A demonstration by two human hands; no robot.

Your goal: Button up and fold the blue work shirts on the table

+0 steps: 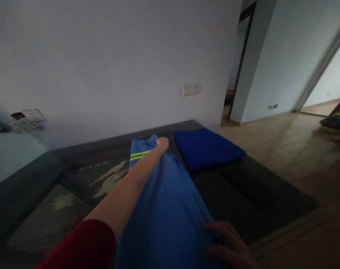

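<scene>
so from where i'm standing, a person is at a dark table with a light blue garment stretched lengthwise across it, its near end running out of sight at the bottom. the left hand, arm in a dark red sleeve, reaches right out to the far end, and that grip is closed in a fist on the fabric there. the right hand is low and close, fingers bent at the garment's right edge; it's dim down there, so i can't tell if that grip is pinching cloth or just touching.

the far end stops a little short of the table's back edge, which runs along the wall. a bright yellow-green stripe shows left of the fist.

as for elbow room: a folded cloth, deeper blue, lies flat just right of the fist, its outer side right along the table's right edge, so that corner's tight. nearer the right hand there's a good stretch of bare dark top before the edge, then wooden floor. left of the garment it's wide too, only a pale print on the surface.
</scene>
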